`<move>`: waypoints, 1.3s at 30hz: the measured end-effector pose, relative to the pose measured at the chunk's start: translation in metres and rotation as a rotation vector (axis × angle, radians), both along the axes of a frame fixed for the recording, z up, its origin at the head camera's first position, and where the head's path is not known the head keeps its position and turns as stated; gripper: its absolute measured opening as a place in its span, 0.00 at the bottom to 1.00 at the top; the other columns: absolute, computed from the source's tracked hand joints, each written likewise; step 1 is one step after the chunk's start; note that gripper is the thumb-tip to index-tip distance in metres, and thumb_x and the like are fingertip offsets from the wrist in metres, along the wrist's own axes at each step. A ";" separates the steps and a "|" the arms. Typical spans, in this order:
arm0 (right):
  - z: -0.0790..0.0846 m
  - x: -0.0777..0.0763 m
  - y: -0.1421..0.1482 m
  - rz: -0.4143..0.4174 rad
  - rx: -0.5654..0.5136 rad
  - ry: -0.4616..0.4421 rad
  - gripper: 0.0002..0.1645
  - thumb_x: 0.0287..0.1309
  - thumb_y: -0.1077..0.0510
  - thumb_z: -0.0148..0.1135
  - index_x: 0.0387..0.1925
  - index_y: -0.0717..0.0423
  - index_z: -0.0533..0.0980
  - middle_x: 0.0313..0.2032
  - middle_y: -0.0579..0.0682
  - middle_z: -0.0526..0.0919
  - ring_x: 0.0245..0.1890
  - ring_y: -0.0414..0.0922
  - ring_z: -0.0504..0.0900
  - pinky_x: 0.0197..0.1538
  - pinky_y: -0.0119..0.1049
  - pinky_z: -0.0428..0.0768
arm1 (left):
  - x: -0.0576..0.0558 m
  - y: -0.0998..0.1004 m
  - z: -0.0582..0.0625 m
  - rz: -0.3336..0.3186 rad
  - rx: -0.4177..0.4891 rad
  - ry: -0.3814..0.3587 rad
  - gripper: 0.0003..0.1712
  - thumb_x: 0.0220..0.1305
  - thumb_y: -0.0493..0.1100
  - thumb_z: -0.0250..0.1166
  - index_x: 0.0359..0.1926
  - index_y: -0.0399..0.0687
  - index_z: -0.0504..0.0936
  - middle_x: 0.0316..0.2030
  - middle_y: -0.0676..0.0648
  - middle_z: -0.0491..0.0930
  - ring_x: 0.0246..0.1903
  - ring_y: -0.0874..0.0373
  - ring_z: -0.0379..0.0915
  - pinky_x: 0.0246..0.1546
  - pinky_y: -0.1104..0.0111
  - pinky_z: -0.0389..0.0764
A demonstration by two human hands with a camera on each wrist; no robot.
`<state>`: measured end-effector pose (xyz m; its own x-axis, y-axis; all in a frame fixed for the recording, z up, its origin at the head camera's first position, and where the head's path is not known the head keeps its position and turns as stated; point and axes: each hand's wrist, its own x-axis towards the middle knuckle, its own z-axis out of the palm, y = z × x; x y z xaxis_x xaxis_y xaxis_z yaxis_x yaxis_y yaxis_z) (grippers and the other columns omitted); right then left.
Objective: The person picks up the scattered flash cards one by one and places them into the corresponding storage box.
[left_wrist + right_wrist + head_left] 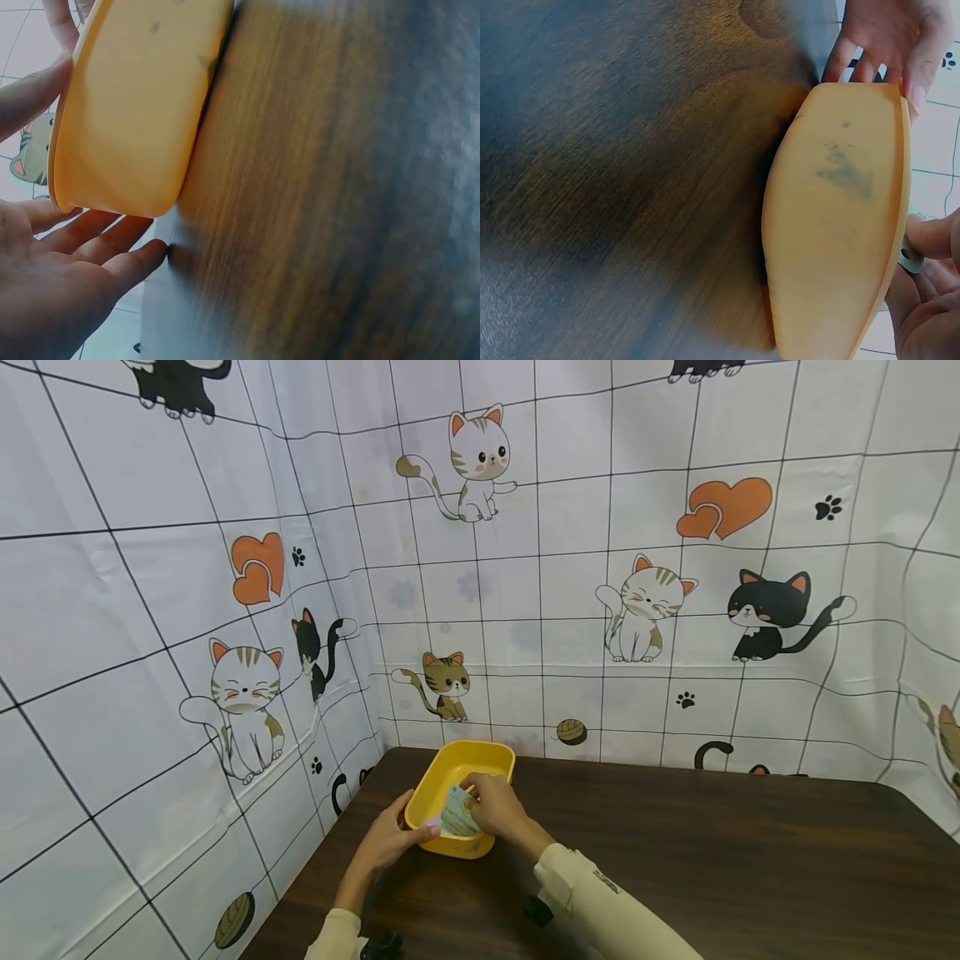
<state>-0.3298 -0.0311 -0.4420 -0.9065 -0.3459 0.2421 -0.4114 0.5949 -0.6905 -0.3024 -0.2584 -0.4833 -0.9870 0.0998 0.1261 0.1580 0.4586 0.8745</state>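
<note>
A yellow plastic tub (pixel 471 752) stands on the brown table, holding a pale green printed piece (pixel 457 814), like a packet or card, and a small pink item (pixel 432 821). My left hand (pixel 390 839) holds the tub's near left corner, thumb by the rim and fingers against the outer wall (pixel 127 120). Over the tub, my right hand (pixel 495 806) pinches the pale green piece. In the right wrist view, a small greyish end with a hole (pixel 910 259) shows between right thumb and finger; the tub's wall (pixel 832 225) hides the inside.
The dark wood table (pixel 712 860) stretches far to the right. A white sheet (pixel 570 568) printed with cats and hearts hangs behind and to the left, close to the tub. Dark smudges (pixel 847 176) mark the tub's outer wall.
</note>
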 end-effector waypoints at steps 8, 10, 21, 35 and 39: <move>0.001 0.002 0.000 0.009 0.046 -0.007 0.15 0.71 0.66 0.66 0.57 0.62 0.84 0.50 0.63 0.90 0.49 0.55 0.89 0.52 0.52 0.89 | 0.000 0.000 0.001 0.000 0.000 -0.003 0.50 0.63 0.48 0.78 0.81 0.40 0.65 0.59 0.36 0.83 0.47 0.54 0.79 0.51 0.62 0.81; 0.001 0.002 -0.001 0.014 0.070 0.005 0.17 0.71 0.66 0.67 0.58 0.63 0.83 0.53 0.63 0.89 0.51 0.56 0.88 0.55 0.53 0.88 | 0.000 0.000 0.001 0.002 -0.005 0.002 0.51 0.63 0.48 0.78 0.81 0.40 0.64 0.60 0.36 0.82 0.48 0.54 0.79 0.52 0.61 0.81; -0.001 0.002 0.008 0.018 0.177 0.082 0.25 0.73 0.58 0.67 0.66 0.65 0.80 0.72 0.63 0.78 0.71 0.61 0.78 0.73 0.57 0.76 | 0.001 0.000 0.000 0.008 -0.008 0.010 0.51 0.63 0.47 0.78 0.81 0.40 0.65 0.62 0.36 0.82 0.51 0.52 0.80 0.57 0.58 0.81; 0.004 0.003 0.051 0.000 0.072 0.062 0.26 0.74 0.59 0.67 0.68 0.65 0.77 0.57 0.64 0.86 0.43 0.51 0.88 0.45 0.47 0.89 | 0.000 0.000 0.000 0.040 -0.032 0.002 0.56 0.60 0.50 0.79 0.82 0.39 0.62 0.71 0.34 0.77 0.63 0.42 0.78 0.71 0.41 0.74; 0.004 0.005 0.062 -0.036 0.071 0.071 0.26 0.74 0.58 0.67 0.68 0.63 0.78 0.62 0.64 0.84 0.54 0.56 0.87 0.55 0.52 0.87 | -0.001 0.001 -0.001 0.046 -0.023 -0.006 0.54 0.61 0.50 0.79 0.82 0.41 0.63 0.69 0.36 0.78 0.61 0.45 0.78 0.71 0.43 0.74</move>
<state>-0.3253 0.0313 -0.4375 -0.9000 -0.3317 0.2827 -0.4354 0.6566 -0.6158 -0.3031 -0.2577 -0.4847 -0.9913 0.0572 0.1184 0.1313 0.4850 0.8646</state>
